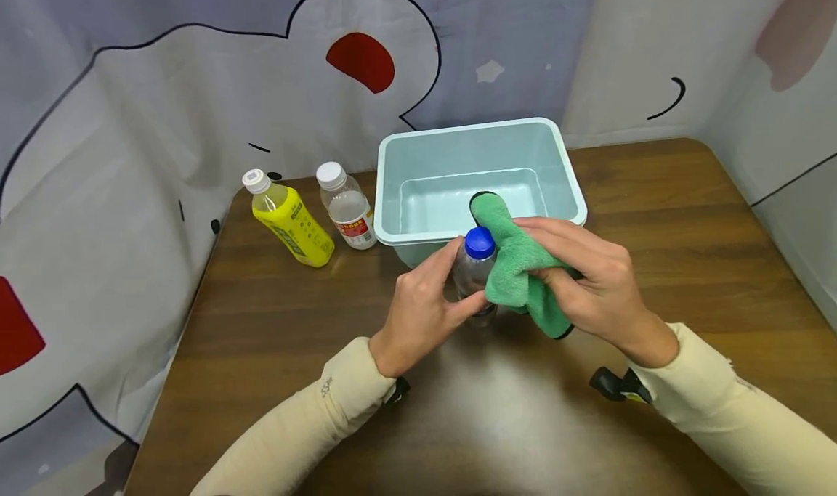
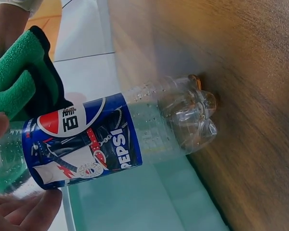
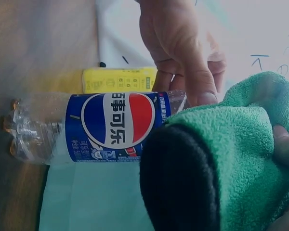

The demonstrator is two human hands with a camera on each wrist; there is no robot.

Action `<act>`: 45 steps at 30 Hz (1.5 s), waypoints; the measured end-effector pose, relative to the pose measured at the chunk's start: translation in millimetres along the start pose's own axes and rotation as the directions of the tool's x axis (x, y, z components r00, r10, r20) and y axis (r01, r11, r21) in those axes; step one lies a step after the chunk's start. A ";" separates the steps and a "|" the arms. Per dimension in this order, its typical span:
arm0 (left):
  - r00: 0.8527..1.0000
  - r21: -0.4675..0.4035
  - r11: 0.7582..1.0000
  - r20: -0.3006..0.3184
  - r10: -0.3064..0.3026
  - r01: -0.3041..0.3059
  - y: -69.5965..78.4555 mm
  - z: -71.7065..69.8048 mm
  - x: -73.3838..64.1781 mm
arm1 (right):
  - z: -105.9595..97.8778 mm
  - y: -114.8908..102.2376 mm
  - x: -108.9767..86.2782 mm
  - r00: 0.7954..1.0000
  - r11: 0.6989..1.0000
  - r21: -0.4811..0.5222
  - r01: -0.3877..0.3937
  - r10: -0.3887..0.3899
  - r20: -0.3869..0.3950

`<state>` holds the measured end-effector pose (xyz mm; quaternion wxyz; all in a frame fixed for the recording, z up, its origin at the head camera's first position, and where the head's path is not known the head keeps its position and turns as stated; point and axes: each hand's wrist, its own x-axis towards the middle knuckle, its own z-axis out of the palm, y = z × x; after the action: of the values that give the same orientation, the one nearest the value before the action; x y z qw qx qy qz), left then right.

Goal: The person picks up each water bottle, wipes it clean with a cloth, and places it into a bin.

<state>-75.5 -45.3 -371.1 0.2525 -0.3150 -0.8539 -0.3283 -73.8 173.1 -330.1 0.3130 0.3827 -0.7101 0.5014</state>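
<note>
A clear plastic Pepsi bottle (image 1: pixel 469 272) with a blue cap (image 1: pixel 480 242) is upright in front of the tub, its blue label (image 2: pixel 86 139) plain in both wrist views. My left hand (image 1: pixel 425 300) grips its upper part between thumb and fingers. In my right hand (image 1: pixel 591 278) is a bunched green towel (image 1: pixel 516 256) with black edging, pinched between thumb and fingers. The towel lies against the bottle's right side near the neck. Inside, the bottle looks empty apart from droplets. Whether its base (image 2: pixel 197 115) touches the table cannot be told.
A pale blue tub (image 1: pixel 480 237) stands behind the bottle, with nothing visible inside. To its left are a white-capped bottle (image 1: pixel 349 213) and a yellow drink bottle (image 1: pixel 294 224). The wooden table (image 1: pixel 275 336) meets a patterned curtain (image 1: pixel 196 104) at the back and left.
</note>
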 end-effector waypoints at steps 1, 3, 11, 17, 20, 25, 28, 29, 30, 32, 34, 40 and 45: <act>1.000 0.001 1.000 -0.002 -0.002 0.002 -0.3 -0.1 0.4 | 0.6 0.8 -0.1 1.000 1.000 0.000 -0.002 0.002 0.007; 1.000 0.003 1.000 -0.004 -0.004 0.004 -0.7 -0.1 0.6 | 1.3 2.5 -0.2 1.000 1.000 -0.002 -0.011 0.011 0.020; 1.000 0.010 1.000 0.016 -0.021 0.021 0.7 0.1 -3.0 | 3.1 6.6 -4.8 0.997 0.999 -0.036 -0.040 0.042 0.069; 0.999 -0.001 1.000 0.022 -0.029 0.029 1.9 1.8 -5.7 | 4.2 5.8 -7.9 0.995 0.996 -0.071 -0.055 0.061 0.079; 0.999 -0.005 1.000 0.023 -0.029 0.029 2.2 1.8 -6.3 | 4.5 5.2 -10.1 0.996 0.994 -0.092 -0.054 0.060 0.072; 0.999 -0.015 1.000 0.028 -0.025 0.026 2.3 1.7 -6.3 | 4.7 4.9 -11.9 0.996 0.992 -0.114 -0.054 0.061 0.057; 0.999 -0.017 1.000 0.027 -0.022 0.023 2.3 1.4 -6.2 | 4.6 5.5 -11.7 0.996 0.990 -0.132 -0.055 0.063 0.062; 0.999 -0.019 1.000 0.026 -0.021 0.021 2.2 1.3 -6.2 | 4.5 5.7 -11.7 0.996 0.989 -0.140 -0.054 0.063 0.063; 0.999 -0.022 1.000 0.026 -0.020 0.020 2.0 1.1 -6.0 | 4.4 5.7 -11.6 0.996 0.988 -0.145 -0.053 0.062 0.063; 1.000 -0.028 0.999 0.024 -0.015 0.015 1.6 0.9 -5.5 | 4.3 5.8 -11.6 0.996 0.987 -0.153 -0.052 0.062 0.061; 1.000 -0.035 0.999 0.023 -0.008 0.009 1.3 0.8 -4.8 | 4.0 5.9 -12.0 0.996 0.985 -0.165 -0.054 0.065 0.059; 1.000 -0.029 1.000 0.015 0.002 -0.001 -0.4 1.0 -5.3 | 4.1 6.6 -13.8 0.994 0.981 -0.184 -0.061 0.076 0.077; 1.000 -0.033 0.999 0.013 0.003 -0.002 -0.9 1.1 -5.4 | 4.9 7.7 -14.1 0.995 0.980 -0.190 -0.058 0.073 0.073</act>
<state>-72.7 -47.0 -375.6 0.2419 -0.3225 -0.8496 -0.3401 -73.5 173.2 -346.9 0.3023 0.3477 -0.7783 0.4265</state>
